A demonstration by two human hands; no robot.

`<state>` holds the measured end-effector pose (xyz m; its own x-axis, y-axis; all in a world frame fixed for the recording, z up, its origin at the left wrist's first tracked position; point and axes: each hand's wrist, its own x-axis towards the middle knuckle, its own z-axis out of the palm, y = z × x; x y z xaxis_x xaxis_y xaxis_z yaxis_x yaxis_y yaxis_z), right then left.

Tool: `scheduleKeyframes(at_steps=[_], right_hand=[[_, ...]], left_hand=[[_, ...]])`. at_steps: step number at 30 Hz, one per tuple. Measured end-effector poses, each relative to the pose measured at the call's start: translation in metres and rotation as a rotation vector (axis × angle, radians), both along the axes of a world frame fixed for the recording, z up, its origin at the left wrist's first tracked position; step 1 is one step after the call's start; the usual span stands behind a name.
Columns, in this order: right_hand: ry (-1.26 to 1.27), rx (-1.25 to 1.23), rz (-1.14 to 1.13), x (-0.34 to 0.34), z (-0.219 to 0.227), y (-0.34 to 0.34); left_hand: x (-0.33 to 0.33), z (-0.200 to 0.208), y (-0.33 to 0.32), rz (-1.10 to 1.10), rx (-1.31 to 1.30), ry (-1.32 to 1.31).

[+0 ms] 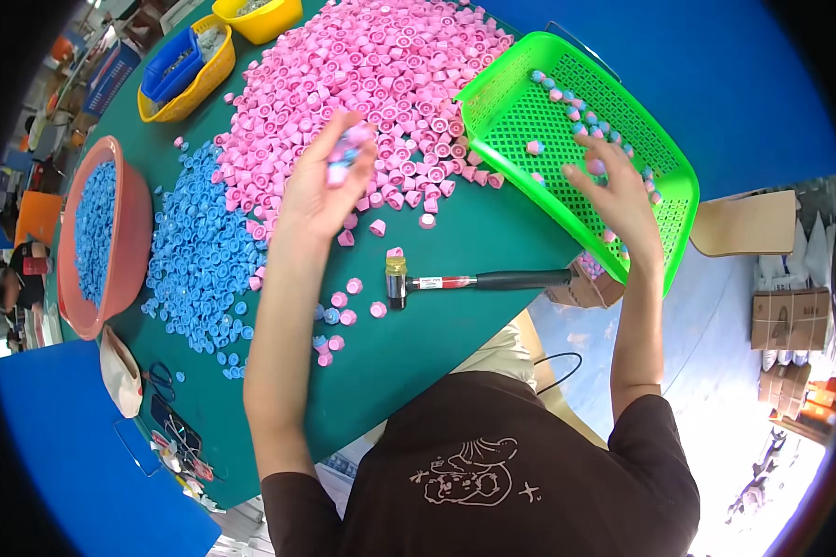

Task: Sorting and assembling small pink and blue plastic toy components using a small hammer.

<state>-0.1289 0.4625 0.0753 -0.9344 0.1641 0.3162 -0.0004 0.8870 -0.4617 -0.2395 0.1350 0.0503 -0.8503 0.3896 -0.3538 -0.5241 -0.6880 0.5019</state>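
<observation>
My left hand (330,181) is curled around several small pink-and-blue cupcake-shaped pieces (344,160), blurred by motion, above the near edge of a large heap of pink cup-shaped pieces (362,65). Over a green plastic basket (567,200) at the right, my right hand (618,190) has its thumb and fingers apart. A pinkish piece (597,167) shows between them; whether they touch it I cannot tell. Joined pink-and-blue pieces (590,119) lie scattered in the basket. Between my arms, a black-handled hammer (492,280) with a yellowish face lies on the green table (437,348), one pink piece at its head.
Left of the pink heap spread blue pieces (200,265), with an orange tub (137,251) of more beside them. Yellow baskets (188,100) stand at the far left. Scissors (161,379) lie near the left edge. A cardboard box (585,292) sits below the green basket.
</observation>
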Motion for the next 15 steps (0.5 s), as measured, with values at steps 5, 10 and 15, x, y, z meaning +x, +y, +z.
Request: scheduleKeyframes(at_steps=[5, 10, 15], right_hand=[[-0.038, -0.312, 0.152, 0.011, 0.021, -0.032], [-0.444, -0.558, 0.741, 0.027, 0.055, -0.120], [-0.089, -0.287, 0.817, -0.045, -0.008, -0.191]], left_hand=[[-0.004, 0.015, 0.107, -0.041, 0.436, -0.064], [0.011, 0.051, 0.147, -0.164, -0.106, 0.077], [0.006, 0.072, 0.011, 0.079, -0.465, 0.624]])
